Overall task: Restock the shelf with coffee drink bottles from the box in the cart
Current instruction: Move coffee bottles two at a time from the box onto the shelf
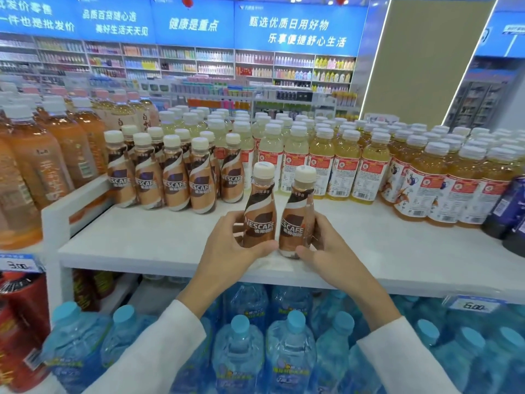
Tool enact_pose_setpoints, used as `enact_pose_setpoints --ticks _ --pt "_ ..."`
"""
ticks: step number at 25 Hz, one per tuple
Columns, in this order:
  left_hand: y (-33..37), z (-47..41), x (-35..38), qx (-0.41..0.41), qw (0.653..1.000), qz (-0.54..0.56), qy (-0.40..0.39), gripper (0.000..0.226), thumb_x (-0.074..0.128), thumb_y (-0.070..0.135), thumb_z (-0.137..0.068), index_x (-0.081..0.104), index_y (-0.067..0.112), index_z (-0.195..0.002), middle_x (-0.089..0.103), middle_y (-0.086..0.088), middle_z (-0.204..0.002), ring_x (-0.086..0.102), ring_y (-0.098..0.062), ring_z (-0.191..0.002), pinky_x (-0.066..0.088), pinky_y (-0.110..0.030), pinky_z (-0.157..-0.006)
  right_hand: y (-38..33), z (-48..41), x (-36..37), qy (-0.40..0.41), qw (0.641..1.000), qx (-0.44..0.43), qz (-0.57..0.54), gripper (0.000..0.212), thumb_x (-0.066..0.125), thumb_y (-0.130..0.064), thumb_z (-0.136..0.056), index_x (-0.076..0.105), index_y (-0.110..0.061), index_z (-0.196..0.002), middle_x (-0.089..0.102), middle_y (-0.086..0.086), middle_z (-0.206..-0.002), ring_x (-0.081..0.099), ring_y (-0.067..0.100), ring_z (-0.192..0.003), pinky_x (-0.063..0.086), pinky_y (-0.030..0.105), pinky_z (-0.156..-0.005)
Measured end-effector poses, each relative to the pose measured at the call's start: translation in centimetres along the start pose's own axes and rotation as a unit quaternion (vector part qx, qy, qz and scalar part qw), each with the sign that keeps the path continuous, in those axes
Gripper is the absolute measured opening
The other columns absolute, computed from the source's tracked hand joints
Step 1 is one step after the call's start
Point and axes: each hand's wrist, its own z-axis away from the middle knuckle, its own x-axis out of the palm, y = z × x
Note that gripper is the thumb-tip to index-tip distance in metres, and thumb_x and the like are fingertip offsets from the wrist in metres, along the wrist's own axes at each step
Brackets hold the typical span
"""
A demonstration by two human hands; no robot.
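Observation:
Two brown coffee drink bottles with cream caps stand side by side near the front edge of the white shelf (147,243). My left hand (227,245) grips the left bottle (260,211) around its lower body. The right bottle (298,217) leans slightly left, and my right hand (324,245) holds it from the right side. Behind them, at the back left of the shelf, stands a group of several identical coffee bottles (173,177). The box and cart are out of view.
Pale and yellow drink bottles (341,166) fill the shelf's back and right. Orange tea bottles (42,155) stand on the left. A dark blue package (508,211) sits at the far right. Blue water bottles (287,351) crowd the shelf below. Bare shelf lies around the held bottles.

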Motion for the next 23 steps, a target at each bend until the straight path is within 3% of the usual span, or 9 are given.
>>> enact_pose_setpoints --ticks 4,8,11,13,16,20,23 --pt "0.0 0.2 -0.4 0.004 1.000 0.010 0.008 0.064 0.093 0.032 -0.068 0.060 0.031 -0.123 0.069 0.017 -0.113 0.067 0.000 -0.098 0.052 -0.015 -0.082 0.4 0.4 1.0 0.107 0.994 -0.004 0.021 0.065 0.087 -0.030 -0.076 0.050 -0.031 -0.129 0.062 -0.018 -0.120 0.059 -0.003 -0.107 0.048 0.017 -0.090" --pt "-0.2 0.3 -0.3 0.002 1.000 0.020 0.012 0.068 0.093 0.033 -0.068 0.061 0.028 -0.127 0.070 0.013 -0.116 0.068 -0.003 -0.100 0.054 -0.019 -0.086 0.4 0.1 0.7 0.054 0.998 0.008 0.007 0.053 0.079 -0.016 -0.086 0.052 -0.030 -0.129 0.063 -0.022 -0.119 0.060 -0.007 -0.108 0.051 0.025 -0.101" --pt "-0.1 0.7 -0.2 0.013 1.000 0.012 0.021 0.068 0.092 0.038 -0.068 0.061 0.030 -0.127 0.069 0.017 -0.115 0.067 0.001 -0.100 0.055 -0.018 -0.088 0.5 0.6 0.9 0.043 0.999 0.011 -0.016 0.060 0.081 -0.029 -0.084 0.048 -0.035 -0.134 0.060 -0.025 -0.125 0.059 -0.006 -0.113 0.050 0.024 -0.102" --pt "0.4 0.9 0.0 0.015 0.999 0.010 0.030 0.069 0.093 0.043 -0.066 0.058 0.034 -0.125 0.067 0.022 -0.111 0.064 0.007 -0.097 0.051 -0.009 -0.079 0.3 0.9 1.6 0.102 0.995 0.014 -0.014 0.066 0.086 -0.042 -0.076 0.048 -0.037 -0.129 0.060 -0.025 -0.119 0.061 -0.005 -0.107 0.050 0.020 -0.092" --pt "0.7 0.8 0.1 -0.002 0.998 0.018 0.057 0.068 0.094 0.041 -0.064 0.057 0.032 -0.120 0.067 0.020 -0.107 0.065 0.008 -0.092 0.051 -0.010 -0.076 -0.5 0.7 2.4 0.194 0.981 0.015 0.010 0.057 0.087 -0.039 -0.074 0.053 -0.033 -0.119 0.062 -0.024 -0.105 0.064 -0.002 -0.097 0.051 0.022 -0.088" --pt "-0.1 1.1 -1.2 -0.013 0.996 0.012 0.089 0.061 0.093 0.037 -0.066 0.055 0.035 -0.113 0.066 0.024 -0.102 0.062 0.015 -0.089 0.047 -0.004 -0.074 -1.6 -0.1 3.8 0.139 0.990 0.002 0.035 0.046 0.082 -0.032 -0.082 0.051 -0.036 -0.115 0.059 -0.027 -0.101 0.058 -0.008 -0.090 0.045 0.013 -0.080" --pt "-1.1 0.6 -3.7 -0.028 0.992 0.000 0.124 0.062 0.092 0.037 -0.070 0.057 0.030 -0.121 0.068 0.016 -0.111 0.065 0.000 -0.099 0.046 -0.008 -0.079 -2.8 -2.4 5.9 0.115 0.992 -0.006 0.054 0.043 0.077 -0.032 -0.087 0.051 -0.031 -0.121 0.059 -0.017 -0.108 0.060 0.008 -0.097 0.046 0.024 -0.087"
